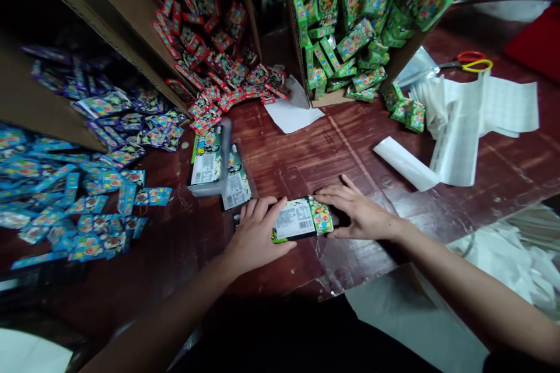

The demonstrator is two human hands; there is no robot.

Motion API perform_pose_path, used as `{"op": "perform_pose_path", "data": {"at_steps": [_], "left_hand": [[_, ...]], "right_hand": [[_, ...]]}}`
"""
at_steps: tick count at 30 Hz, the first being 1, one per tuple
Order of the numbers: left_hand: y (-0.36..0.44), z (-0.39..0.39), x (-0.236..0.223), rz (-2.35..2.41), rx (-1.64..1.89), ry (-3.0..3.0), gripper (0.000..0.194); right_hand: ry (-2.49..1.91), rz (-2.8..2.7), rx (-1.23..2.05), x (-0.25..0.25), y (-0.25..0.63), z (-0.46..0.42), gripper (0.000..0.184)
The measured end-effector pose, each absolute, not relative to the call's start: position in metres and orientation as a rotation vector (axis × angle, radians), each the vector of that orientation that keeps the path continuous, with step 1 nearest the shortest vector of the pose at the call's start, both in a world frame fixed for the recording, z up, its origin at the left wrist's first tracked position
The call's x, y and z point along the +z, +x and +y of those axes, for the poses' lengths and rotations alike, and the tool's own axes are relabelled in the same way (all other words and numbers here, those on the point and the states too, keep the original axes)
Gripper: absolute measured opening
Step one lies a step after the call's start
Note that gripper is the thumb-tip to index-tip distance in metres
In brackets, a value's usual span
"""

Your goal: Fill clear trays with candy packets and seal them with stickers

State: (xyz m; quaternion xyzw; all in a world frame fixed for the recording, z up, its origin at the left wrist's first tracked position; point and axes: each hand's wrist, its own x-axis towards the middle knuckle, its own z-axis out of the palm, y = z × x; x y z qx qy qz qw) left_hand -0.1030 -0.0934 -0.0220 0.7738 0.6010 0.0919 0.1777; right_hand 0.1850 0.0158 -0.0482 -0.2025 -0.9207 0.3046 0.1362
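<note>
A flat dark package with a white barcode label [294,218] lies on the table in front of me. My left hand [258,230] is closed over its left part, thumb along the near edge and fingers along the far edge. At the package's right end sits a small green printed box [322,215]. My right hand [356,210] grips that green box between its thumb, on the near side, and its fingers, on the far side. Whether the box lies on the package or partly inside it, I cannot tell. Two similar labelled packages [236,182] lie just beyond my left hand, beneath clear plastic.
Tipped cartons spill red packs [219,78], green boxes [345,52] and purple packs [131,119]. Blue packs [83,198] are heaped at the left. White label sheets [459,140] and scissors [475,62] lie at the right. A white paper [291,111] rests between the cartons.
</note>
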Motion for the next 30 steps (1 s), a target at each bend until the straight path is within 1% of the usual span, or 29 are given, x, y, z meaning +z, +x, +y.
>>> {"op": "perform_pose_path", "data": {"at_steps": [3,6,9,13,15,17,18,19,20,22,24,27,30], "left_hand": [[-0.101,-0.093,-0.021,1.739,0.297,2.182,0.088],[-0.099,-0.094,-0.019,1.851,0.348,2.162,0.082],[-0.097,-0.096,-0.017,1.896,0.388,2.151,0.082],[-0.095,-0.101,-0.016,1.828,0.386,2.195,0.084],[-0.094,-0.102,-0.013,1.835,0.406,2.177,0.084],[-0.091,-0.102,-0.009,1.938,0.492,2.072,0.084],[-0.089,-0.101,-0.007,2.005,0.548,1.99,0.084],[-0.086,-0.1,-0.005,2.063,0.604,1.894,0.085],[-0.082,-0.099,-0.004,2.094,0.658,1.794,0.087],[-0.075,-0.097,-0.004,2.05,0.755,1.62,0.087],[-0.07,-0.096,-0.009,1.89,0.876,1.479,0.078],[-0.071,-0.099,-0.019,1.569,1.023,1.281,0.057],[-0.079,-0.105,-0.025,1.391,1.036,1.095,0.055]], "right_hand": [[-0.591,-2.64,0.876,-0.047,0.177,0.013,0.085],[-0.674,-2.568,0.808,-0.042,0.173,0.004,0.08],[-0.787,-2.502,0.776,-0.037,0.171,-0.002,0.078],[-0.559,-2.616,0.944,-0.032,0.169,0.004,0.084],[-0.474,-2.637,1.023,-0.03,0.169,0.009,0.091],[-0.555,-2.538,1.058,-0.028,0.166,0.011,0.1],[-0.635,-2.443,1.081,-0.028,0.164,0.009,0.101],[-0.716,-2.327,1.115,-0.028,0.159,0.007,0.098],[-0.787,-2.204,1.161,-0.028,0.154,0.005,0.09],[-0.889,-1.987,1.262,-0.029,0.142,-0.001,0.066],[-0.947,-1.845,1.352,-0.031,0.132,-0.004,0.048],[-0.961,-1.775,1.516,-0.035,0.123,-0.007,0.038],[-0.948,-1.808,1.633,-0.038,0.12,-0.01,0.031]]}}
